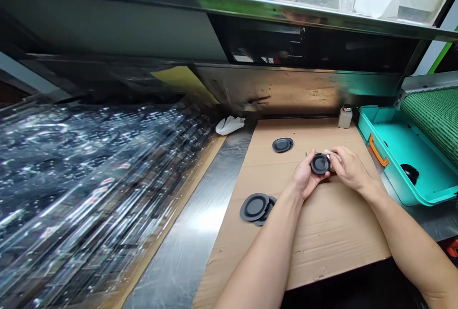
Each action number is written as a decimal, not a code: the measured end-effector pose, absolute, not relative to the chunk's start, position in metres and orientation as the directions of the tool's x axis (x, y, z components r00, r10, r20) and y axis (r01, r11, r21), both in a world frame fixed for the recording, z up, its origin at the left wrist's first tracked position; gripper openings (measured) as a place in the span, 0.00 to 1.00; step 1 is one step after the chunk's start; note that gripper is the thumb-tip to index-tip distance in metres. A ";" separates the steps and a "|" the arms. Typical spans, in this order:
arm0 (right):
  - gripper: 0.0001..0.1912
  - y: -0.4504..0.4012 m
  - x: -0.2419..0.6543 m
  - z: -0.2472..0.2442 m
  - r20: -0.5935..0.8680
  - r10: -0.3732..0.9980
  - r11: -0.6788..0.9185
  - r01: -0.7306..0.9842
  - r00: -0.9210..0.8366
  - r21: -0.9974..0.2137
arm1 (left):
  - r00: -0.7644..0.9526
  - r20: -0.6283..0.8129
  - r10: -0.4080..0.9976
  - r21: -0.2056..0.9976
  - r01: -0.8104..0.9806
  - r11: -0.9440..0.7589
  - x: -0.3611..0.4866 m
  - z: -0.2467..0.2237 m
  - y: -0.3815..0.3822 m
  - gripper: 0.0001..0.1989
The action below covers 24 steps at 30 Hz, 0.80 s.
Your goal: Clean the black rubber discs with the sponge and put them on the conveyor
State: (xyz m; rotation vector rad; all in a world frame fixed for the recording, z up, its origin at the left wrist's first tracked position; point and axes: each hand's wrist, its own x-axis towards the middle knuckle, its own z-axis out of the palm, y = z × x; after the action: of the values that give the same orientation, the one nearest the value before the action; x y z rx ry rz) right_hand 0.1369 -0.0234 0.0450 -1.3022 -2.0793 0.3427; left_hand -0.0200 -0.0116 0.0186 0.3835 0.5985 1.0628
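My left hand (306, 176) is closed around the edge of a small black round disc (320, 163) with a raised ring, its face turned up toward me. Fingers pinched, my right hand (346, 168) works at the disc's right edge with a thin whitish thing (335, 155), too small to name. Farther back on the cardboard lie black discs (282, 145), overlapping. Larger black discs (254, 207) rest nearer, to the left of my left forearm, which partly hides them.
Brown cardboard (336, 232) covers the metal bench (200, 204). Stacked clear plastic trays (89, 194) stand at left, near a crumpled white cloth (230, 125). A small bottle (345, 116) stands behind my hands. At right are a turquoise bin (429, 182) holding black parts and a green conveyor belt (434, 113).
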 end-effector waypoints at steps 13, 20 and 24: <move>0.16 -0.029 0.122 0.034 0.349 0.856 0.473 0.851 -0.381 -0.230 | 0.060 -0.281 0.958 0.887 -0.366 0.283 -0.005 -0.002 -0.016 0.17; 0.11 -0.027 0.128 0.036 0.277 0.898 0.406 0.887 -0.343 -0.218 | 0.073 -0.276 0.958 0.914 -0.287 0.286 -0.004 -0.002 -0.017 0.18; 0.13 -0.024 0.128 0.038 0.306 0.858 0.481 0.854 -0.412 -0.197 | 0.060 -0.285 0.957 0.921 -0.259 0.291 -0.003 -0.003 -0.015 0.18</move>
State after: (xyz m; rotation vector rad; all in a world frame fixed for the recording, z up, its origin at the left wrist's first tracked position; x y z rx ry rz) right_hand 0.1279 -0.0244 0.0378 -1.4358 -2.3683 0.0138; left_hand -0.0035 -0.0155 -0.0030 0.8112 1.1224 1.0923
